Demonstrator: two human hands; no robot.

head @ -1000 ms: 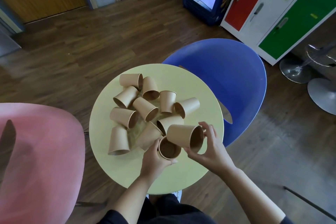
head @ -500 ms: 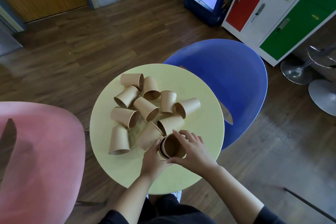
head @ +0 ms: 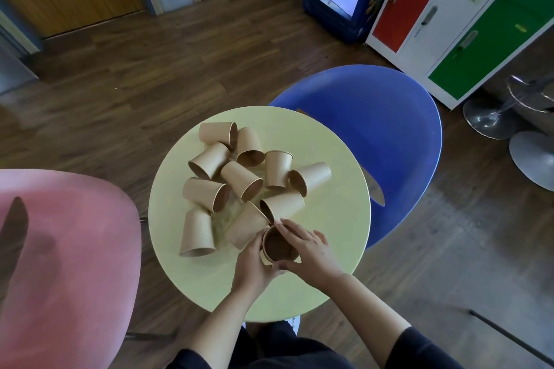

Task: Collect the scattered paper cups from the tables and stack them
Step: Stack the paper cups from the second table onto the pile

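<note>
My left hand (head: 254,266) grips the nested stack (head: 278,246) from the left, over the near part of the round table (head: 329,219). My right hand (head: 308,249) curls over its rim, index finger and thumb pinching it. To seat the upper cup well, I should press evenly on the rim, keeping both cups coaxial. Loose cups (head: 239,180) lie tumbled just beyond. The nearest fallen cup (head: 281,207) almost touches my right fingertips (head: 280,222) and may roll if nudged. Pink chair (head: 69,249) left, blue chair (head: 389,144) right.
</note>
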